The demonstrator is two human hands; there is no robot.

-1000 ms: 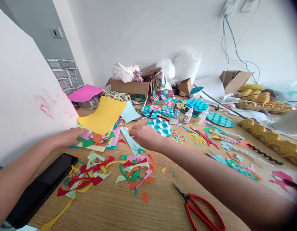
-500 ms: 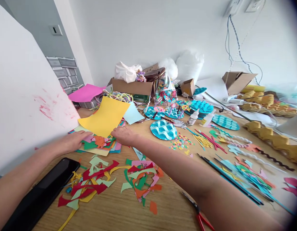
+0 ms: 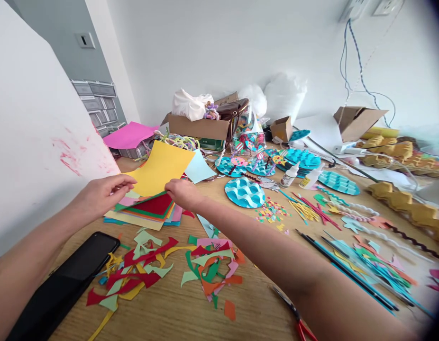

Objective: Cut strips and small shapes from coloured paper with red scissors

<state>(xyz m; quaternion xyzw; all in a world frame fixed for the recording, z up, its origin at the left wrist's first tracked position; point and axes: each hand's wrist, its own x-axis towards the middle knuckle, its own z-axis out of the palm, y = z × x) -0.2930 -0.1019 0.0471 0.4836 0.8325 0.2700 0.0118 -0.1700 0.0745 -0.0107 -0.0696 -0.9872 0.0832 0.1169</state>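
My right hand [image 3: 184,193] is closed in a pinch at the right edge of a green paper sheet [image 3: 148,201], which tilts up over a stack of coloured paper. A dark red sheet [image 3: 157,208] shows beneath it, with the pale yellow sheet [image 3: 148,222] lower down. Just left of the stack hovers my left hand [image 3: 111,192], thumb and fingers a little apart and nothing seen in them. Behind both hands a large yellow sheet [image 3: 160,166] slopes up, beside a light blue sheet [image 3: 198,167].
Paper scraps [image 3: 134,270] lie in front, between a black phone [image 3: 95,251] and red-handled scissors [image 3: 294,312]. Glue bottles [image 3: 289,175], a blue wavy-patterned disc [image 3: 244,192], dark pencils [image 3: 343,267] and egg-carton pieces [image 3: 404,203] are to the right. A white board [image 3: 45,142] stands at left.
My left hand has lifted off the stack. The green sheet's edge is now raised in my right hand, uncovering dark red paper; the small cut-out pieces on top no longer show.
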